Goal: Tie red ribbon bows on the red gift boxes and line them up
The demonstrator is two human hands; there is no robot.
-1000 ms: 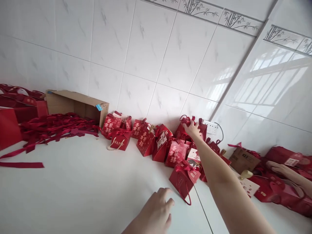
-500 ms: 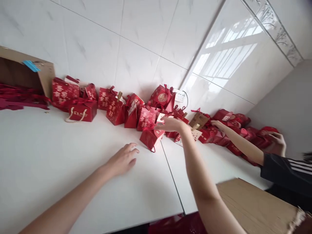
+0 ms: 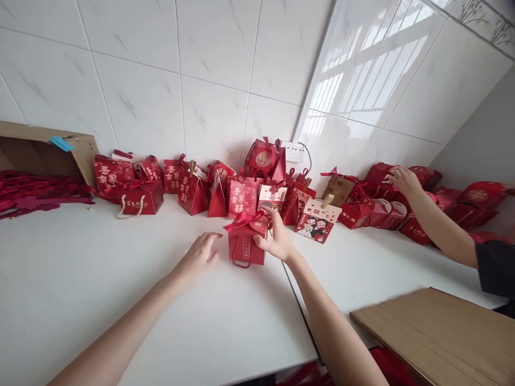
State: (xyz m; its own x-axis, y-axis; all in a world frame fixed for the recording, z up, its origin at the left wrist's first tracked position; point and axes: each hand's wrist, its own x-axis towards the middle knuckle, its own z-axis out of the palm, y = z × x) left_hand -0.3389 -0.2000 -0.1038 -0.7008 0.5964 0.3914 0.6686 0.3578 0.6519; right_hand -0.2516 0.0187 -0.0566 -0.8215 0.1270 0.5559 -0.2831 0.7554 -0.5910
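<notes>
A red gift box (image 3: pixel 237 246) with a ribbon bow on top and a cord handle stands on the white table (image 3: pixel 169 332). My right hand (image 3: pixel 279 241) holds it by its right side, thumb in front and fingers near the top. Left of the box, my left hand (image 3: pixel 198 258) hovers just apart from it, fingers spread and holding nothing. Behind the box stand a pink-red patterned box (image 3: pixel 242 197) and a small cream-and-red box (image 3: pixel 271 195). A box with a cartoon couple (image 3: pixel 317 225) is to the right.
More red boxes (image 3: pixel 193 193) line the tiled wall. At left, an open carton (image 3: pixel 85 155) with a blue clip stands by a heap of red ribbons (image 3: pixel 40 190). A co-worker's hand (image 3: pixel 406 182) touches boxes at right. A cardboard sheet (image 3: pixel 442 327) lies at front right.
My right hand has come down from above the boxes and closed on the red gift box, which now stands turned frontward. My left hand stays open beside it. The co-worker's near hand shifted among the boxes.
</notes>
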